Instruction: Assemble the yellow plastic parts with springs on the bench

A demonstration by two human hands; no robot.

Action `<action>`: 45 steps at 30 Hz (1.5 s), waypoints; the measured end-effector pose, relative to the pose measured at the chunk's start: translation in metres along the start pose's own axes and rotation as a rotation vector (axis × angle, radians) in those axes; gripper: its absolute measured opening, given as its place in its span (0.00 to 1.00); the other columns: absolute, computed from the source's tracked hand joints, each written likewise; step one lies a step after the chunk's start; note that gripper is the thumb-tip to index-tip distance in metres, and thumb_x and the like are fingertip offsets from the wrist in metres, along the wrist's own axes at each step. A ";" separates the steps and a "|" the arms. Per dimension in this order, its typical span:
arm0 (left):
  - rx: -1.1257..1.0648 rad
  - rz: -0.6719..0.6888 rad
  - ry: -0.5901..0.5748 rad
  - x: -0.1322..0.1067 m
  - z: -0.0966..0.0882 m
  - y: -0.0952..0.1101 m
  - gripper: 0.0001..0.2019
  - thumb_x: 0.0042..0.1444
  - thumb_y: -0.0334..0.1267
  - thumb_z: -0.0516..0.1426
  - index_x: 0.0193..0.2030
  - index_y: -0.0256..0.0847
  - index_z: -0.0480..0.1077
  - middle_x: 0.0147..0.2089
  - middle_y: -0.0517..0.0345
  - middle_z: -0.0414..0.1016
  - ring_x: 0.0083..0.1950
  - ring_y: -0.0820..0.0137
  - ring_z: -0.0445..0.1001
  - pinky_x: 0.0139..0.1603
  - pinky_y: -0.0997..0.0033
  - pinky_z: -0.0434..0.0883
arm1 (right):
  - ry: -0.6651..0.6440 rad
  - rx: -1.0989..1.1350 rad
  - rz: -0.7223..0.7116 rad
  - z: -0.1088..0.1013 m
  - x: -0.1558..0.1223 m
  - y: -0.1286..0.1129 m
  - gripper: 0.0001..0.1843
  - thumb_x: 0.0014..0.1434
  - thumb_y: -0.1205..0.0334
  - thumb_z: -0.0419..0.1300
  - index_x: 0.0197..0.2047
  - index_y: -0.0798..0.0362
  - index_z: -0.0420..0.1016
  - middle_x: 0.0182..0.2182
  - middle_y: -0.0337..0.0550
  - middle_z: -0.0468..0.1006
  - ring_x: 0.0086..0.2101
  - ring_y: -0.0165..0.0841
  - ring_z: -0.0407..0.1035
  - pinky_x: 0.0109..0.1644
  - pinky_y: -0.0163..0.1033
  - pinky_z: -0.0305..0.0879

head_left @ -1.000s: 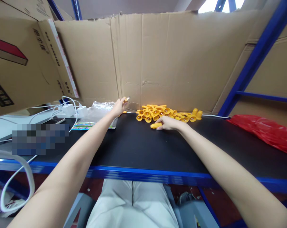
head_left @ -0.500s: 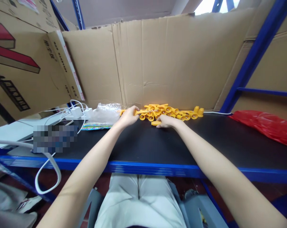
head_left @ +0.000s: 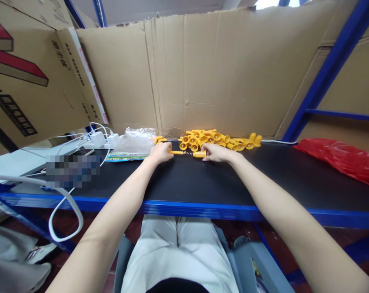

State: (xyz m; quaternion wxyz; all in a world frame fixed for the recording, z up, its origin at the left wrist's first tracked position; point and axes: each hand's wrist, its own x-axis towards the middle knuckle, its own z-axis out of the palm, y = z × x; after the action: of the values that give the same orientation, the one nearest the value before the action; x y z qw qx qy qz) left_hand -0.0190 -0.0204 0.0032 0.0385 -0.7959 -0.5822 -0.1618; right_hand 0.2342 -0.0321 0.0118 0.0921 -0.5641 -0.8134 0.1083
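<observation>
My left hand [head_left: 161, 152] is closed on a thin yellow plastic rod [head_left: 176, 152], with a small metal spring [head_left: 188, 153] at its right end. Opposite it, my right hand [head_left: 215, 153] grips a short ribbed yellow plastic sleeve [head_left: 198, 154], its end facing the spring. Whether spring and sleeve touch is too small to tell. Behind my hands lies a heap of yellow funnel-shaped plastic parts [head_left: 205, 136] with shiny bits inside their cups. A few more yellow pieces [head_left: 159, 140] rest just behind my left hand.
A clear plastic bag [head_left: 134, 143] lies left of my hands, with white chargers and cables [head_left: 97, 139] beyond it. At the right is a red plastic bag [head_left: 340, 158]. Cardboard [head_left: 233, 73] stands along the back, and a blue rail [head_left: 199, 209] edges the black tabletop [head_left: 199, 183].
My left hand has come down and nearer, bringing the rod and spring level with the sleeve. My right hand has shifted slightly, turning the sleeve toward the spring. The camera has tilted a little downward.
</observation>
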 end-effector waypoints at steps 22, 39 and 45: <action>-0.123 0.054 0.071 0.004 0.011 -0.003 0.11 0.45 0.41 0.58 0.37 0.42 0.70 0.37 0.54 0.75 0.42 0.64 0.73 0.42 0.68 0.69 | 0.006 0.564 -0.180 0.015 0.007 -0.006 0.12 0.60 0.61 0.58 0.45 0.57 0.70 0.31 0.43 0.77 0.32 0.31 0.73 0.40 0.37 0.68; -0.175 0.035 0.086 0.001 0.011 0.005 0.12 0.44 0.42 0.58 0.36 0.43 0.70 0.36 0.54 0.75 0.41 0.62 0.73 0.40 0.68 0.68 | -0.287 1.074 -0.092 0.014 0.007 0.003 0.07 0.65 0.60 0.53 0.36 0.55 0.61 0.34 0.49 0.80 0.26 0.27 0.73 0.30 0.31 0.68; -0.159 0.053 0.076 -0.001 0.012 0.005 0.12 0.43 0.42 0.58 0.36 0.43 0.70 0.35 0.56 0.75 0.40 0.64 0.73 0.39 0.69 0.67 | -0.261 0.934 -0.010 0.015 0.008 0.000 0.28 0.66 0.44 0.43 0.30 0.60 0.67 0.18 0.50 0.75 0.10 0.22 0.57 0.13 0.29 0.54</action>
State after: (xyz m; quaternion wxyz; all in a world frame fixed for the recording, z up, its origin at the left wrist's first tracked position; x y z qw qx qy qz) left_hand -0.0122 -0.0197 -0.0073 0.0014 -0.8048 -0.5444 -0.2365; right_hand 0.2279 -0.0259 -0.0023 0.2331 -0.4402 -0.6851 0.5315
